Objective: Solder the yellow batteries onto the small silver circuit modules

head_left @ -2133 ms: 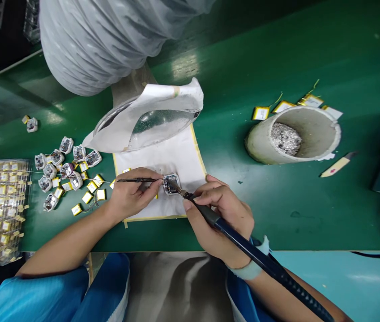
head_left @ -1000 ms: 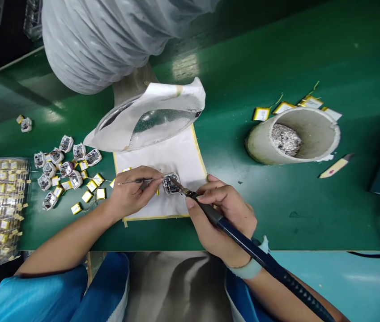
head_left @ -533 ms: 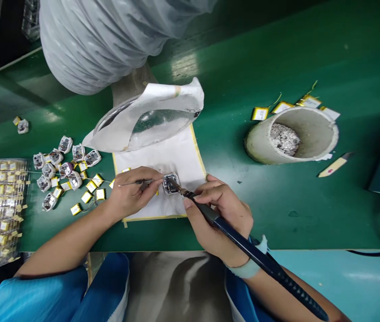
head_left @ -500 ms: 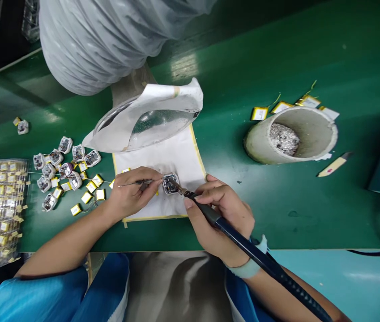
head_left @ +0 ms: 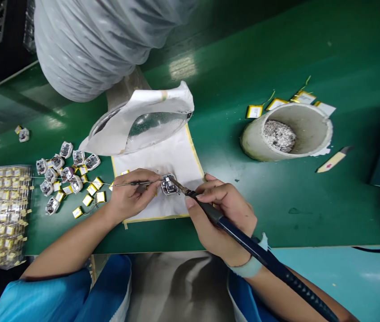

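Closed around a soldering iron (head_left: 233,232), my right hand (head_left: 226,214) holds it like a pen, its tip over the upper part of a small square circuit board in a pale case (head_left: 168,184). The board rests on a white sheet (head_left: 163,210) edged with yellow tape. My left hand (head_left: 132,192) is pinched on a thin silvery solder wire (head_left: 122,184), which trails off to the left. The wire's front end is near the iron tip; whether they touch is too small to tell. My left fingertips are at the case's left side.
Several cased boards (head_left: 66,173) and yellow-edged battery cells (head_left: 87,200) lie left, beside a clear tray of cells (head_left: 0,214). A paper-wrapped fume hood (head_left: 109,134) with a grey hose (head_left: 92,49) overhangs the sheet. Right are a grey cup (head_left: 253,145) and a knife (head_left: 332,162).
The iron tip has shifted slightly up and left over the board, closer to the wire's end. The whole view has moved a little; both hands keep their grips.
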`<state>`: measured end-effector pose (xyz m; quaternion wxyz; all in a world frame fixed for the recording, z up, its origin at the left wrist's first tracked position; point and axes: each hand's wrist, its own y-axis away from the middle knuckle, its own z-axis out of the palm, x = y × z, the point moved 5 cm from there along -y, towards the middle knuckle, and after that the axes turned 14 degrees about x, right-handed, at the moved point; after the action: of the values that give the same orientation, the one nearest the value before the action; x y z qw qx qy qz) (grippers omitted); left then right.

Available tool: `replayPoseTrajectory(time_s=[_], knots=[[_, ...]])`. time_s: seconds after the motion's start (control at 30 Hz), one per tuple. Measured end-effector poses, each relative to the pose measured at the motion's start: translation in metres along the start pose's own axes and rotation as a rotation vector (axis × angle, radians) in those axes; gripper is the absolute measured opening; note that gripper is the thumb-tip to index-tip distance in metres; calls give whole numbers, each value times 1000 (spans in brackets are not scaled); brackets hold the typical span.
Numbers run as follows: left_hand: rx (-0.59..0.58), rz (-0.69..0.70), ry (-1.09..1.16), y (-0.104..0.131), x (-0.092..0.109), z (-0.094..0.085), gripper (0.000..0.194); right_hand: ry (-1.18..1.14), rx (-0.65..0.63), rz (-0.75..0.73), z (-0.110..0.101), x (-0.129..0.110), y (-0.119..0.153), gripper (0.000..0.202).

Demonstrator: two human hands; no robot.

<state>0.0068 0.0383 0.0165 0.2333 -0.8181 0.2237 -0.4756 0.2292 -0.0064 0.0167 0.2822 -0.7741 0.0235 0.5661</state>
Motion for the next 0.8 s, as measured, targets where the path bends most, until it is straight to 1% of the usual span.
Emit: replayPoseTrajectory(time_s=[0.17,0.37,0.8], knots=[[-21,20,-78,-3,2,-1,14,1,-20,-14,1,-1,0,23],[-29,61,-126,-1,3,-1,18,2,-43,-37,3,-1,1,23],[-33,42,-148,1,2,-1,15,29,-46,-38,6,-1,2,23]])
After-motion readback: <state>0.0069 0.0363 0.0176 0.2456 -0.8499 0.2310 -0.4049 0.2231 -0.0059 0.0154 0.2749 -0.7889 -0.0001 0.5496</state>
